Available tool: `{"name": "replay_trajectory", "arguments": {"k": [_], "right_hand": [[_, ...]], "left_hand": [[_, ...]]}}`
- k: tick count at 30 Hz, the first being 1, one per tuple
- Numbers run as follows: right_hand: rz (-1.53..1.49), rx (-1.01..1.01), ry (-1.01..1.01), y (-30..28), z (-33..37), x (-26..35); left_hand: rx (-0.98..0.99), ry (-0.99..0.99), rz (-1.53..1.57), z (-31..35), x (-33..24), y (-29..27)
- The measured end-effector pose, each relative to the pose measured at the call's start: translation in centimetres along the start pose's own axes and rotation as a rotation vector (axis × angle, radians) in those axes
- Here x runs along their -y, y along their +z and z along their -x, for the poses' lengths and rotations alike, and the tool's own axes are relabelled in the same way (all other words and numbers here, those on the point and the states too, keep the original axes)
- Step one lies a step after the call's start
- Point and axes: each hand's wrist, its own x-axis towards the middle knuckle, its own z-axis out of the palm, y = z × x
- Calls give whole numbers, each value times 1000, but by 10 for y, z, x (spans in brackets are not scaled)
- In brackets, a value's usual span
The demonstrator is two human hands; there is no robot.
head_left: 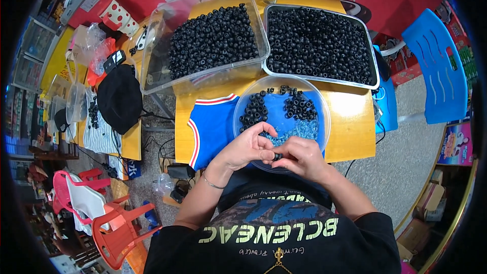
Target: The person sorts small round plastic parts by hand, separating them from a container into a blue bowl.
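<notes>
On the yellow table [350,122], left hand [248,147] and right hand [299,156] pinch what seems 1 black bead [277,157], mostly hidden.

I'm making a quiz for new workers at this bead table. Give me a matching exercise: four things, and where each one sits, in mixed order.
Things:
1. clear plastic tub
2. metal tray
3. round clear bowl
4. blue chair

Places:
A. far right, off the table
B. back left of the table
C. just in front of both hands
D. back right of the table

Pairs: 1-B, 2-D, 3-C, 4-A
</notes>
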Motion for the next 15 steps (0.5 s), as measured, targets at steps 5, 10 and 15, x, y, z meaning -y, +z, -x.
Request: {"name": "replay_trajectory", "arguments": {"k": [5,10,15], "right_hand": [[-88,-66,35,-1,-1,-2],[-154,-123,79,2,-2,1],[-196,-113,116,2,-3,2]], "left_hand": [[-33,79,166,-4,5,4],[-16,108,174,-5,4,-3],[-61,134,103,-4,2,0]]}}
